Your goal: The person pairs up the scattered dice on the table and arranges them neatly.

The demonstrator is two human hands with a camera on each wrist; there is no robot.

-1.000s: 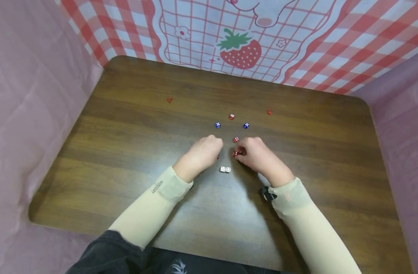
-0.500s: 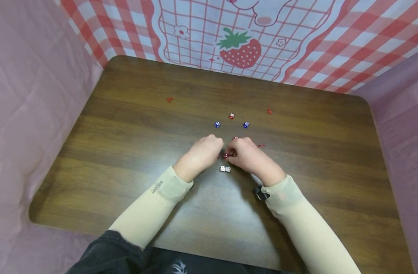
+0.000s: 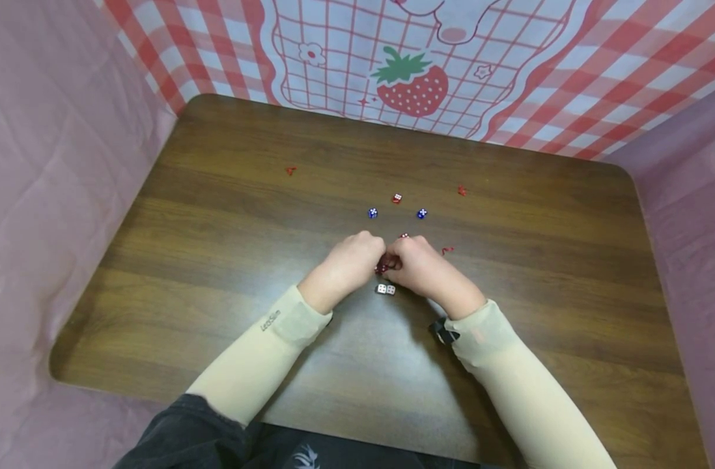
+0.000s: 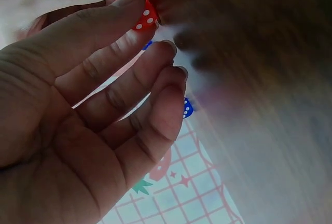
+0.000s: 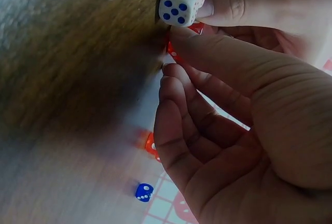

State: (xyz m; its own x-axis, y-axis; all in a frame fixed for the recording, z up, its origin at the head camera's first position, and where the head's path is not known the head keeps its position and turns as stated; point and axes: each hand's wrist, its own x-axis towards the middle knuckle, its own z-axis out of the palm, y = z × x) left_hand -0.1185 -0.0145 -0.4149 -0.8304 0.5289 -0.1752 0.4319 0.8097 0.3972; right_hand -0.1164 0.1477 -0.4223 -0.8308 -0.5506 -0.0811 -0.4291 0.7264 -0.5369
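My left hand [image 3: 348,262] pinches a red die [image 4: 147,19] between thumb and forefinger, low over the table. Close against it on the right, my right hand [image 3: 419,266] holds another red die [image 5: 173,53] by thumb and fingertip; its fingers cover much of it. The two hands meet, and the held dice sit side by side. Just nearer the body lie two white dice [image 3: 385,289], side by side, their pips facing up. Beyond the right hand's knuckles another red die [image 3: 404,236] shows only partly.
Farther back, two blue dice [image 3: 372,213] stand apart, with a red die [image 3: 397,198] behind and between them. Small red pieces lie at back left [image 3: 290,170], back right [image 3: 462,190] and beside the right hand [image 3: 447,250]. A strawberry-print cloth [image 3: 412,91] hangs behind the table.
My right hand has slid left with its red die until it meets the left hand. A small red piece has come into view beside it. The left hand has barely moved.
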